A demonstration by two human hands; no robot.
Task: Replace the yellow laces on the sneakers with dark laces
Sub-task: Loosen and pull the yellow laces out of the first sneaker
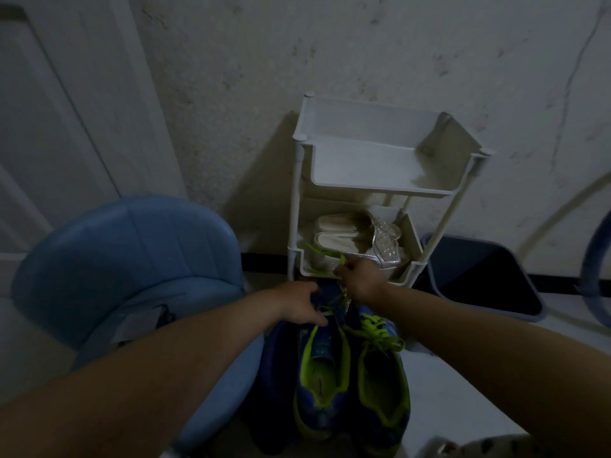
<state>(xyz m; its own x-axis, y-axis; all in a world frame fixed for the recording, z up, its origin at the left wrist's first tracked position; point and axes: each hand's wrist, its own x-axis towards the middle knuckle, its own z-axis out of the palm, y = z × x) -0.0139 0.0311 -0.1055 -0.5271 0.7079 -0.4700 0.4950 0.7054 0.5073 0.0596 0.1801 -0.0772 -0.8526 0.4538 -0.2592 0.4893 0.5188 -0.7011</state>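
**A:** Which step is this?

**B:** Unlacing, I'd say. The yellow lace (323,252) runs up from the left-hand sneaker (319,375) to the right hand (358,280), whose fingers are closed around its end. The left hand (302,304) grips that sneaker's front, fingers curled over it, holding it down on the floor.

**A:** And the other shoe?

**B:** The right-hand sneaker (383,385) stands touching the first, its own yellow lacing (380,332) fully threaded.

**A:** What does the next move call for?

**B:** Probably a straight pull, with the shoe held steady, so that the lace slides out of the last eyelets without snagging.

**A:** Counts?

**B:** Two sneakers, two yellow laces, two hands. I can't see any dark laces. Just behind is one white rack (363,160), with two pale shoes (337,241) and one silver sandal (385,239) on its lower tier. There's one blue chair (132,259) to the left and one dark bin (479,279) to the right.
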